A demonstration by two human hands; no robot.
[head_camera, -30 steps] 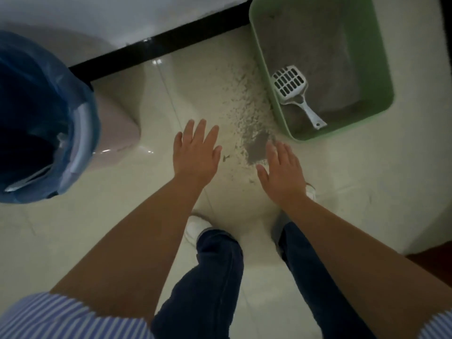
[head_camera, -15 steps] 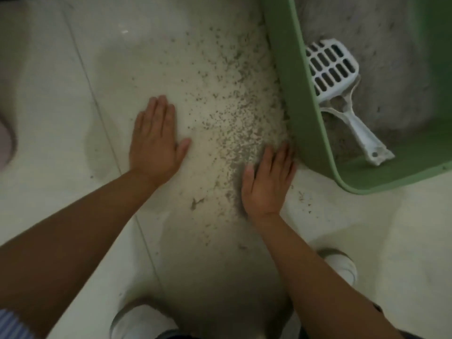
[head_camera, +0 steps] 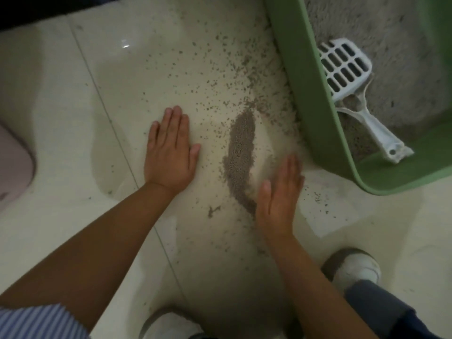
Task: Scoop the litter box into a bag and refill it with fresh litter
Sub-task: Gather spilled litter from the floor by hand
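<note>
The left hand [head_camera: 170, 152] lay flat, fingers straight, on the pale tiled floor [head_camera: 61, 106]. The right hand [head_camera: 278, 194], grip open and empty, stood edge-on against a swept ridge of grey spilled litter [head_camera: 241, 148] beside the green plastic litter box [head_camera: 315, 113], where a white slotted scoop [head_camera: 352, 77] lay

The green litter box [head_camera: 315, 99] is running off the top and right edges, so only its near corner and one long wall are showing. That wall is hiding the left edge of the white scoop [head_camera: 354, 81] lying inside. A pale pink object [head_camera: 14, 165] is being cut by the left edge, too little of it showing to say what it is. The right hand [head_camera: 278, 194] is smearing with blur at the fingertips, and its palm side is facing away from view. Both shoes [head_camera: 354, 267] are being partly cut off, the left one by the bottom edge. A striped sleeve [head_camera: 41, 321] is leaving the frame at the lower left corner
</note>
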